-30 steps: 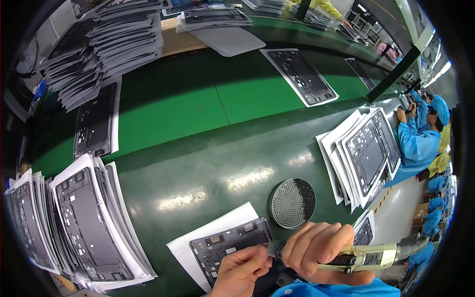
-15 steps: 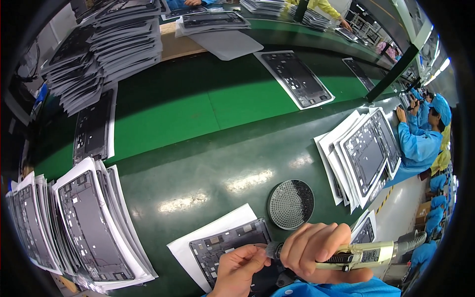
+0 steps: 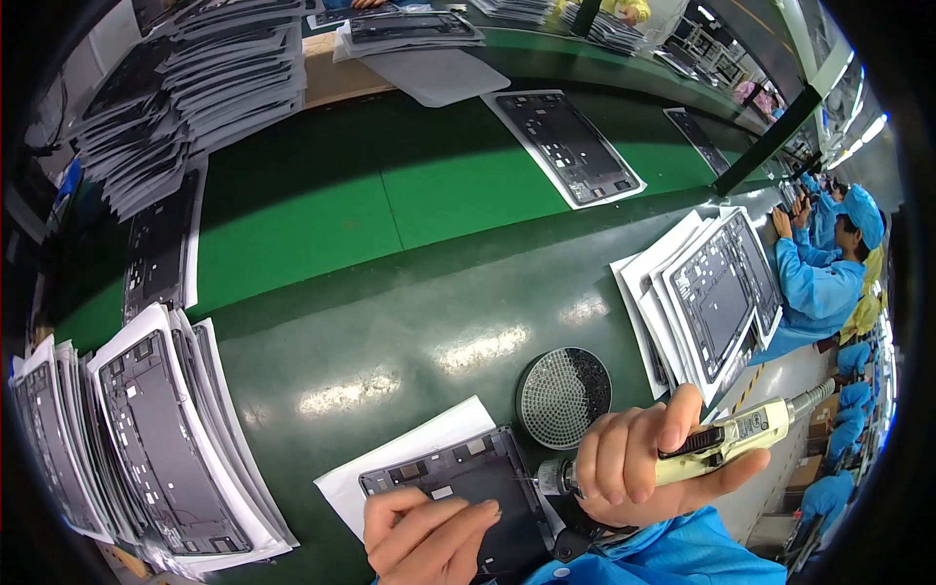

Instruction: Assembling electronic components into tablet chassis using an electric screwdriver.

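A pale yellow electric screwdriver (image 3: pixel 726 441) is gripped in my right hand (image 3: pixel 634 458), its bit end pointing left over a dark tablet housing (image 3: pixel 463 468). That housing lies on a white sheet (image 3: pixel 346 492) at the front of the bench. My left hand (image 3: pixel 429 536) hovers over its near part, fingers curled in and tips close together; anything pinched there is too small to make out. Just beyond the screwdriver's tip sits a round gridded dish (image 3: pixel 558 402), with small dark pieces heaped along its right side.
Stacked housings with white sheets stand at left (image 3: pixel 175 439) and right (image 3: pixel 717 297). A green conveyor (image 3: pixel 302 219) crosses beyond the bench, carrying spaced housings (image 3: pixel 565 141). Tall piles (image 3: pixel 234 73) rise at far left. A co-worker in blue (image 3: pixel 819 278) sits at right, near a dark post (image 3: pixel 770 141).
My left hand has moved away from the screwdriver's tip, toward the left. The screwdriver has tilted, its cable end rising. The view has shifted slightly.
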The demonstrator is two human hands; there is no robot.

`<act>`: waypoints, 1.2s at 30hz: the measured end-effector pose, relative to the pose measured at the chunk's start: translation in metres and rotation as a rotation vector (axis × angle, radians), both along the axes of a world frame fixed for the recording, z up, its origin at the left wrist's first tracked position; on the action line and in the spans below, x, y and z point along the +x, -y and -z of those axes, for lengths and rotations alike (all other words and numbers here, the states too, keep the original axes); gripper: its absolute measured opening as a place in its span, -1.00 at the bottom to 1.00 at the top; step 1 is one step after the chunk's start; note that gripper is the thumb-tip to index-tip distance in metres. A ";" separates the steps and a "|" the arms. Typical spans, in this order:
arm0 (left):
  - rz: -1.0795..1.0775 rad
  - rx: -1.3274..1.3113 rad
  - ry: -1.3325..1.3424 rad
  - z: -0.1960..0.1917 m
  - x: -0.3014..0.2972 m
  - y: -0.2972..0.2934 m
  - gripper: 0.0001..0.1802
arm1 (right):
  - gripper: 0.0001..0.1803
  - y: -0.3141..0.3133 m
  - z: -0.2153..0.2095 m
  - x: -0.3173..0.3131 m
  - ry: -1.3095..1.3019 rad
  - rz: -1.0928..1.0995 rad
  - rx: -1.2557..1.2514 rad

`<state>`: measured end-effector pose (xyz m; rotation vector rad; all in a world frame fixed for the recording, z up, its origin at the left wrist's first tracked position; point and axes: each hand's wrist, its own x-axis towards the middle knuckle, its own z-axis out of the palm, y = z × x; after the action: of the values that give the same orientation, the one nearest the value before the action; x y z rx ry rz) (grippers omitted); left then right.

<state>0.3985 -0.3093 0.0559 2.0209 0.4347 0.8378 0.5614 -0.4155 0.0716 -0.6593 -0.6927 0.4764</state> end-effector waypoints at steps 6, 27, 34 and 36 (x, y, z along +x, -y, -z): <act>-0.024 0.043 -0.098 -0.023 0.022 -0.001 -0.74 | -0.17 0.003 -0.002 0.001 -0.016 -0.022 0.000; 0.001 0.139 -0.109 -0.022 0.032 0.006 -0.79 | -0.12 0.005 -0.006 -0.001 -0.058 -0.065 0.033; 0.125 0.307 0.027 -0.032 0.037 -0.002 -0.75 | -0.18 0.005 -0.010 -0.002 -0.012 -0.025 0.001; -0.018 0.137 -0.100 -0.031 0.036 0.005 -0.79 | -0.18 0.005 -0.006 0.001 -0.004 -0.007 0.008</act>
<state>0.4345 -0.3140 0.0870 2.1949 0.4631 0.7990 0.5623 -0.4205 0.0779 -0.6480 -0.6931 0.4809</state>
